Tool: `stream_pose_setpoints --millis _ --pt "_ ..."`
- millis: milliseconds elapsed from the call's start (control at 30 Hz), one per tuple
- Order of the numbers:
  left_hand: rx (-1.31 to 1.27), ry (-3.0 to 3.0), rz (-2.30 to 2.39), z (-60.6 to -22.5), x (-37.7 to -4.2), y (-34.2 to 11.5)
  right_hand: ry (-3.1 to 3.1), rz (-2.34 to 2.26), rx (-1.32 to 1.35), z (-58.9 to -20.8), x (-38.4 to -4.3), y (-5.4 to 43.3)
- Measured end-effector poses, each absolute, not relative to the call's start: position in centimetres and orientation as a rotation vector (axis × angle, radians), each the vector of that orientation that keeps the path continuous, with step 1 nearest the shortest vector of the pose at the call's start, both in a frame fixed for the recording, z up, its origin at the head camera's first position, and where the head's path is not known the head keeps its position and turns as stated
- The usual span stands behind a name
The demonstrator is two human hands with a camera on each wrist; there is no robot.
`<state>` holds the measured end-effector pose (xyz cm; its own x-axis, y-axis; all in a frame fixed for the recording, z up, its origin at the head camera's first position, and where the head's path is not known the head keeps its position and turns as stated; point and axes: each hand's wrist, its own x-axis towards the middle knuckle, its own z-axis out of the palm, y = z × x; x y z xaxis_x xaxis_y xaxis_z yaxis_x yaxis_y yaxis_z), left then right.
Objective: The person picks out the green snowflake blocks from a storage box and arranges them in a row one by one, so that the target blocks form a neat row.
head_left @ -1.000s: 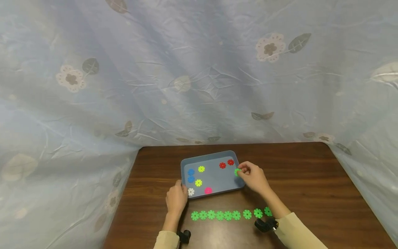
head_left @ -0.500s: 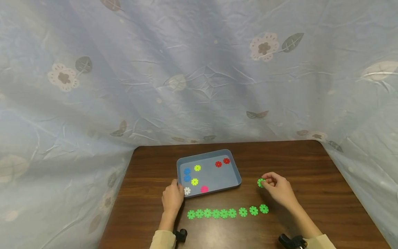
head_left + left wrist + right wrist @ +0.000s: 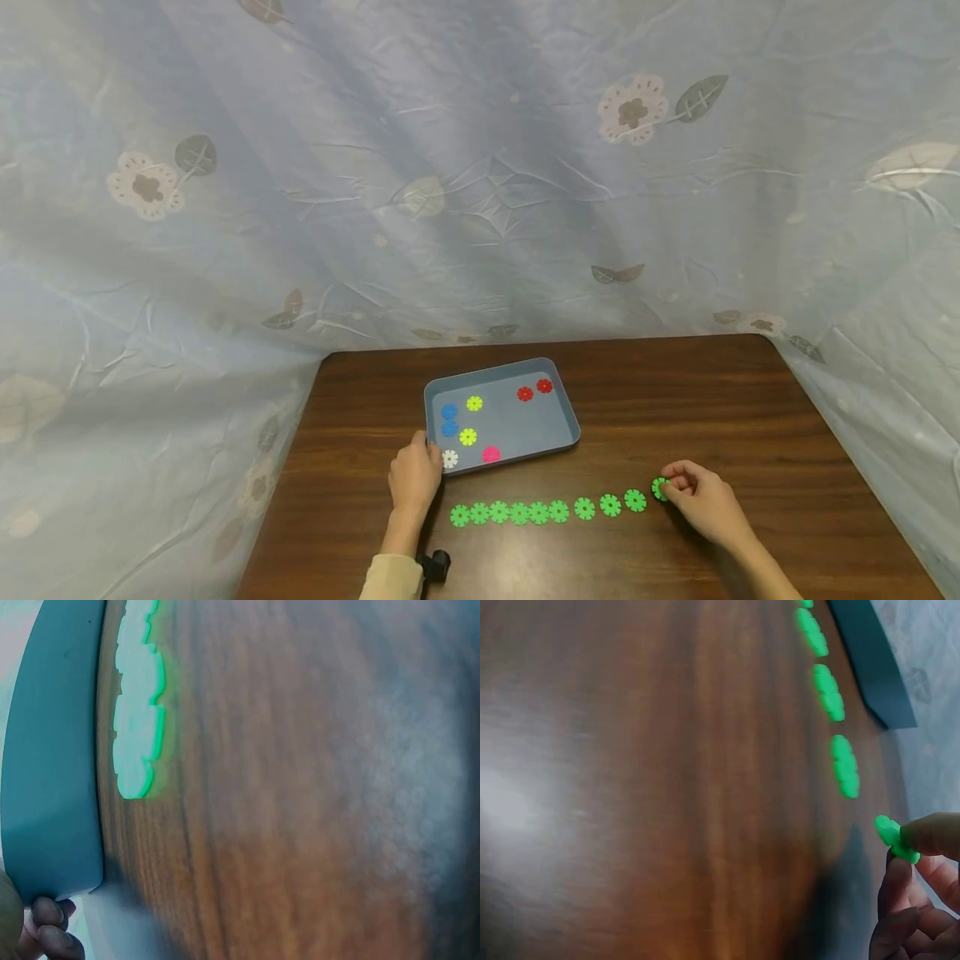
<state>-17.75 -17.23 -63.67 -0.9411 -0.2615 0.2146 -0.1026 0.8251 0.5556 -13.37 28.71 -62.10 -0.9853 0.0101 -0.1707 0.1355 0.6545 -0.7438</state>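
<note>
My right hand [image 3: 705,504] pinches a green notched plastic disc [image 3: 895,838] between thumb and fingertips, at the right end of a row of green discs [image 3: 584,509]. The held disc is tilted, close over the table. My left hand [image 3: 416,477] grips the front left corner of a blue-grey tray [image 3: 517,461], with fingertips curled under its edge in the left wrist view. Inside the tray lie blue discs [image 3: 448,412], yellow discs [image 3: 468,437], red discs [image 3: 525,393], a pink disc [image 3: 491,454] and a white disc [image 3: 450,458] beside my left thumb.
The brown wooden table [image 3: 750,417] extends around the tray and the row. A pale floral curtain [image 3: 480,208] hangs behind it and at both sides. The row's left discs sit tightly together, while those on the right are spaced apart.
My right hand has carried the green disc from the tray's right side out and toward me, to the row's right end. The left hand stays on the tray; the head view has shifted slightly.
</note>
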Motion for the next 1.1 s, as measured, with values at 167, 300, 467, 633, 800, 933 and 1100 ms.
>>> stream_pose_setpoints --millis 167,300,467,633,800,933,1100 --pt "0.288 -2.73 -0.813 -63.6 -17.7 -17.2 2.738 -1.181 0.127 -62.9 -12.6 28.4" --pt "0.296 -2.728 -0.819 -63.6 -17.5 -17.2 2.792 -1.09 0.115 -63.3 -12.3 28.4" --pt "0.298 -2.724 -0.824 -63.7 -17.5 -17.1 2.869 -1.002 0.066 -63.5 -12.3 28.4" --pt "0.302 -2.721 -0.839 -63.7 -17.5 -17.2 2.899 -0.978 0.037 -63.5 -12.1 28.3" --pt "0.304 -2.732 -0.872 -63.8 -17.5 -17.4 2.931 -1.014 0.032 -63.5 -12.2 28.1" --pt "0.307 -2.766 -0.87 -63.8 -17.6 -18.1 3.01 -1.025 -0.004 -63.3 -12.7 28.1" --pt "0.274 -2.791 -0.851 -63.3 -17.7 -19.1 3.091 -0.972 -0.054 -62.1 -14.2 28.4"
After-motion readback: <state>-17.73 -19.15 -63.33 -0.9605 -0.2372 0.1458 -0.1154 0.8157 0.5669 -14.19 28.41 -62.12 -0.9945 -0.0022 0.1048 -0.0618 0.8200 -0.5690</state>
